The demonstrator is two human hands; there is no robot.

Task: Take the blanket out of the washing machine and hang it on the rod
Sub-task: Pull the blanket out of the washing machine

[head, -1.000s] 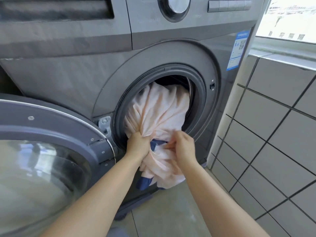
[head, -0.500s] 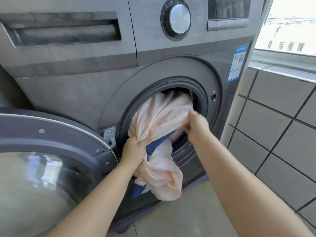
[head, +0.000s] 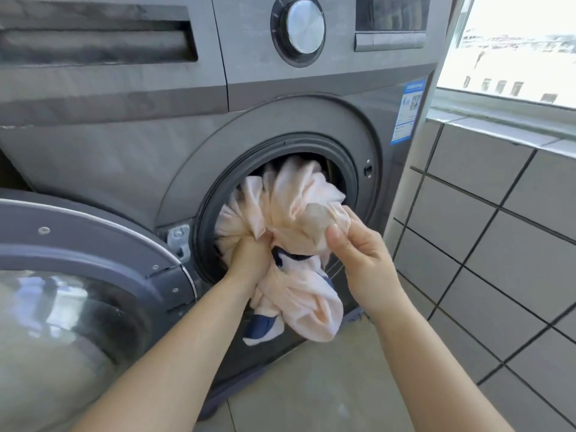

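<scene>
- The left hand (head: 249, 257) is closed in a fist around a gathered bunch of the blanket (head: 290, 207) at the drum mouth
- The right hand (head: 358, 254) pinches a fold of it between thumb and fingers
- The pale pink blanket with dark blue patches hangs half out of the washing machine (head: 131, 157), the rest inside
- The round door (head: 93, 244) stands open at left; tiled wall (head: 498, 244) at right
</scene>
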